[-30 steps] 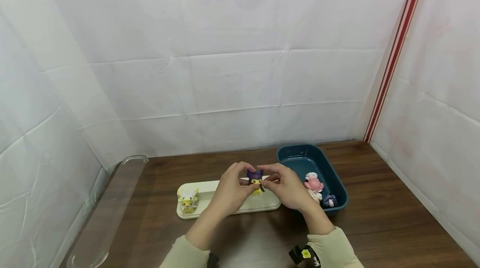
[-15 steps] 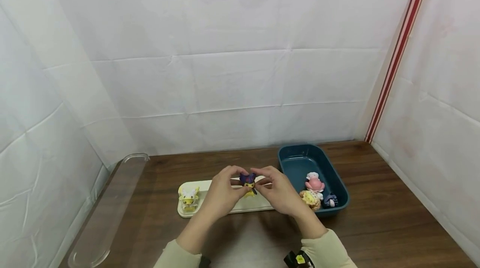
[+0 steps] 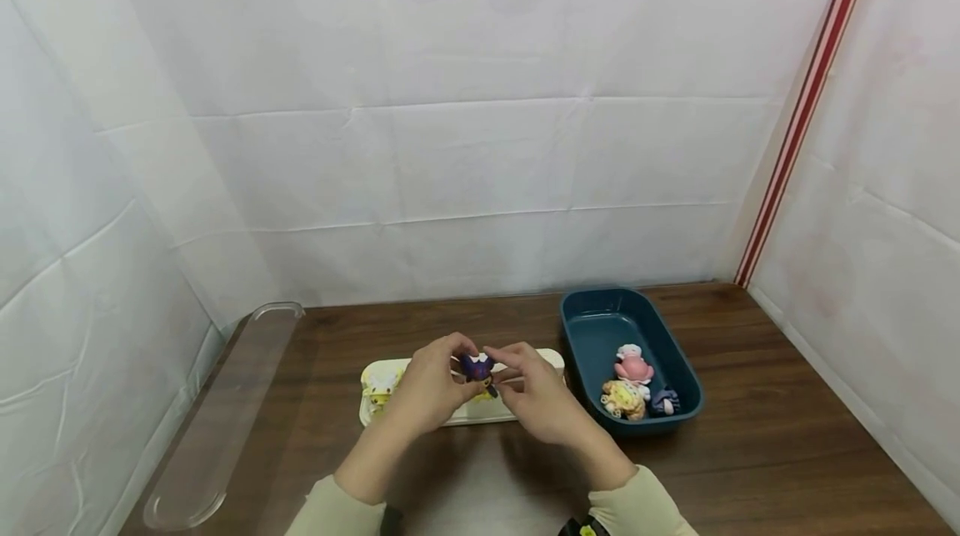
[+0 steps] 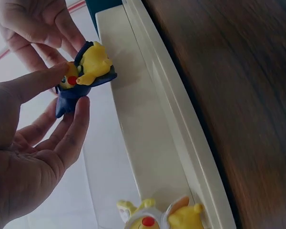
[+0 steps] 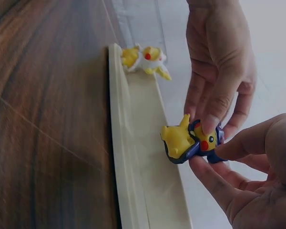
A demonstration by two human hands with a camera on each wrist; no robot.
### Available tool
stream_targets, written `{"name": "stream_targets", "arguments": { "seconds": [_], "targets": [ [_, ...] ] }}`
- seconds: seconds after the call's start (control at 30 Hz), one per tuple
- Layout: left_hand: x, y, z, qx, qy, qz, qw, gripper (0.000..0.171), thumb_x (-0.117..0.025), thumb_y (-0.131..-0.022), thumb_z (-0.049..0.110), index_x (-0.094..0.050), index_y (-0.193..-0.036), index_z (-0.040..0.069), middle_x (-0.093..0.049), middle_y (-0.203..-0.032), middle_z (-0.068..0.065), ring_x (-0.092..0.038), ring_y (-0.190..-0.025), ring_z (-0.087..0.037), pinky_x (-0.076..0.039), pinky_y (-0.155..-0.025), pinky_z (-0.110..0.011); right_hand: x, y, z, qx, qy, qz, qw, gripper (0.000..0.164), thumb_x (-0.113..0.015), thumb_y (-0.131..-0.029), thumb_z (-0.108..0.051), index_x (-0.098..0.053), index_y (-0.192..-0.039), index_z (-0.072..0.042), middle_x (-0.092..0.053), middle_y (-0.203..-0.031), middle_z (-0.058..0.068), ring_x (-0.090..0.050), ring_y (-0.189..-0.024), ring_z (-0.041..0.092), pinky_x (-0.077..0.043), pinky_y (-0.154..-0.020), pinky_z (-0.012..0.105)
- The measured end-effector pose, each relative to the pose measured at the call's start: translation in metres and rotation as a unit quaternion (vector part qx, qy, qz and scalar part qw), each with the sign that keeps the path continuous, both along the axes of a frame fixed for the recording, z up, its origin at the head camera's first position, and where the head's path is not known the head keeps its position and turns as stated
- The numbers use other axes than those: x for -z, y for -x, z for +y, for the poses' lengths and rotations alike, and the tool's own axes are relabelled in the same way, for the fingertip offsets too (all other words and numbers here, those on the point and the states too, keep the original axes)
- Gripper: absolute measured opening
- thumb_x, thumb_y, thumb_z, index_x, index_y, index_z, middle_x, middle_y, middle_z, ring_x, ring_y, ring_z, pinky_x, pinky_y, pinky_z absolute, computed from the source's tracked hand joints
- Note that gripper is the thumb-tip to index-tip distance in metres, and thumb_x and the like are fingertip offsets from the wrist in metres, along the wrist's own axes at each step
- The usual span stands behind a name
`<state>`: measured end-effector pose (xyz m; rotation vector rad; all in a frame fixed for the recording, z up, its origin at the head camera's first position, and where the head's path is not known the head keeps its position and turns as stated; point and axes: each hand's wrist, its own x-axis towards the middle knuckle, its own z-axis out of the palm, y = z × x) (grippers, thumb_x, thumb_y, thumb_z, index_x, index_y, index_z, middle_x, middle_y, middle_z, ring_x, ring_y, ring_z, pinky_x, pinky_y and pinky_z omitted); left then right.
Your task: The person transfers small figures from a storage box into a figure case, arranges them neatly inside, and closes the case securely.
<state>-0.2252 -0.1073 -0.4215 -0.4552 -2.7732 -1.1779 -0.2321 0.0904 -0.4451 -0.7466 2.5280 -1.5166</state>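
Observation:
A small yellow figurine in a dark purple hat and cape (image 3: 477, 366) is held just above a long cream tray (image 3: 553, 359). My left hand (image 3: 429, 386) pinches it, thumb across its yellow face (image 5: 207, 138) and fingers behind the hat. From the other side my right hand (image 3: 542, 399) grips its hat and cape between thumb and fingertips. The figurine leans, its hat top turned toward the head camera. At the tray's left end stands another yellow figurine in a white costume (image 3: 378, 386), partly hidden by my left hand in the head view.
To the right, a dark blue tub (image 3: 600, 328) contains a pink-and-white figurine (image 3: 633, 365), a yellow-and-brown one (image 3: 624, 398) and a dark blue one (image 3: 664, 401). A clear elongated cover (image 3: 225, 419) lies on the left of the wooden table (image 3: 720, 469). White sheeting stands behind.
Both hands have shifted left along the tray with the purple-hatted figurine, which has tilted. The yellow-and-brown figurine in the tub has come out from behind my right hand.

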Motion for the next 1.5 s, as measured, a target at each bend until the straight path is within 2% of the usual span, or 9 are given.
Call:
{"name": "stream_targets", "arguments": {
  "seconds": [0.17, 0.37, 0.53, 0.7, 0.87, 1.07, 1.27, 1.37, 1.5],
  "targets": [
    [-0.003, 0.001, -0.004, -0.002, 0.032, -0.013, 0.9994, 0.038, -0.087, -0.083, 0.012, -0.072, -0.117, 0.005, -0.069, -0.109, -0.009, -0.071, -0.093, -0.019, -0.061, -0.077, -0.032, 0.002, -0.004, -0.006, -0.008, 0.005, 0.001, 1.000, 0.052, -0.057, -0.100, 0.004, -0.051, -0.151, -0.004, -0.053, -0.134, 0.011, -0.067, -0.119, 0.027, -0.058, -0.099, 0.038],
    [-0.008, 0.003, -0.011, 0.007, 0.053, -0.022, 0.9983, 0.032, -0.088, -0.080, 0.010, -0.076, -0.109, 0.002, -0.072, -0.106, -0.009, -0.070, -0.087, -0.015, -0.060, -0.073, -0.029, 0.004, -0.007, -0.012, -0.026, 0.011, 0.007, 1.000, 0.055, -0.055, -0.100, 0.007, -0.048, -0.153, -0.003, -0.051, -0.139, 0.013, -0.065, -0.123, 0.028, -0.057, -0.101, 0.037],
    [-0.011, 0.005, -0.016, 0.020, 0.077, -0.025, 0.9965, 0.030, -0.087, -0.080, 0.012, -0.078, -0.108, 0.003, -0.074, -0.105, -0.006, -0.069, -0.086, -0.013, -0.059, -0.074, -0.029, 0.005, -0.009, -0.016, -0.038, 0.021, 0.007, 0.999, 0.058, -0.054, -0.098, 0.010, -0.046, -0.154, -0.003, -0.050, -0.140, 0.014, -0.064, -0.124, 0.030, -0.056, -0.103, 0.041],
    [-0.013, 0.006, -0.022, 0.033, 0.100, -0.034, 0.9939, 0.021, -0.087, -0.080, 0.013, -0.080, -0.099, 0.007, -0.072, -0.099, -0.003, -0.064, -0.081, -0.011, -0.056, -0.070, -0.028, 0.008, -0.009, -0.018, -0.056, 0.029, -0.003, 0.998, 0.060, -0.052, -0.099, 0.012, -0.044, -0.156, -0.004, -0.050, -0.143, 0.018, -0.063, -0.127, 0.034, -0.056, -0.104, 0.044],
    [-0.015, 0.008, -0.027, 0.037, 0.108, -0.033, 0.9929, 0.019, -0.088, -0.080, 0.013, -0.081, -0.097, 0.010, -0.072, -0.099, -0.002, -0.066, -0.084, -0.011, -0.057, -0.073, -0.030, 0.010, -0.010, -0.020, -0.066, 0.038, -0.020, 0.997, 0.059, -0.051, -0.100, 0.009, -0.042, -0.157, -0.005, -0.047, -0.148, 0.018, -0.062, -0.130, 0.035, -0.056, -0.104, 0.042],
    [-0.016, 0.009, -0.032, 0.019, 0.130, -0.038, 0.9906, 0.018, -0.088, -0.081, 0.015, -0.082, -0.098, 0.012, -0.073, -0.101, -0.001, -0.066, -0.085, -0.011, -0.058, -0.074, -0.033, 0.012, -0.011, -0.021, -0.067, 0.032, -0.029, 0.997, 0.058, -0.052, -0.101, 0.006, -0.045, -0.156, -0.009, -0.051, -0.143, 0.015, -0.066, -0.125, 0.030, -0.058, -0.098, 0.033],
    [-0.015, 0.010, -0.037, 0.015, 0.190, -0.008, 0.9816, 0.020, -0.089, -0.080, 0.024, -0.084, -0.099, 0.018, -0.077, -0.098, 0.003, -0.062, -0.089, -0.015, -0.046, -0.082, -0.039, 0.018, -0.012, -0.026, -0.084, 0.020, -0.041, 0.995, 0.059, -0.050, -0.101, 0.007, -0.043, -0.157, -0.011, -0.053, -0.150, 0.011, -0.063, -0.131, 0.028, -0.056, -0.103, 0.032],
    [-0.013, 0.011, -0.038, 0.006, 0.209, 0.004, 0.9780, 0.022, -0.091, -0.079, 0.028, -0.085, -0.098, 0.021, -0.078, -0.101, 0.003, -0.058, -0.092, -0.017, -0.040, -0.080, -0.039, 0.021, -0.012, -0.030, -0.092, 0.025, -0.040, 0.995, 0.059, -0.049, -0.100, 0.009, -0.043, -0.157, -0.008, -0.051, -0.155, 0.013, -0.061, -0.134, 0.030, -0.054, -0.107, 0.036],
    [-0.012, 0.009, -0.040, 0.001, 0.219, 0.006, 0.9758, 0.020, -0.092, -0.077, 0.028, -0.085, -0.096, 0.022, -0.076, -0.103, 0.003, -0.057, -0.093, -0.018, -0.039, -0.079, -0.038, 0.025, -0.013, -0.034, -0.103, 0.044, -0.039, 0.993, 0.059, -0.044, -0.097, 0.015, -0.044, -0.154, 0.000, -0.049, -0.153, 0.020, -0.058, -0.136, 0.033, -0.052, -0.109, 0.038]
  ]
}}
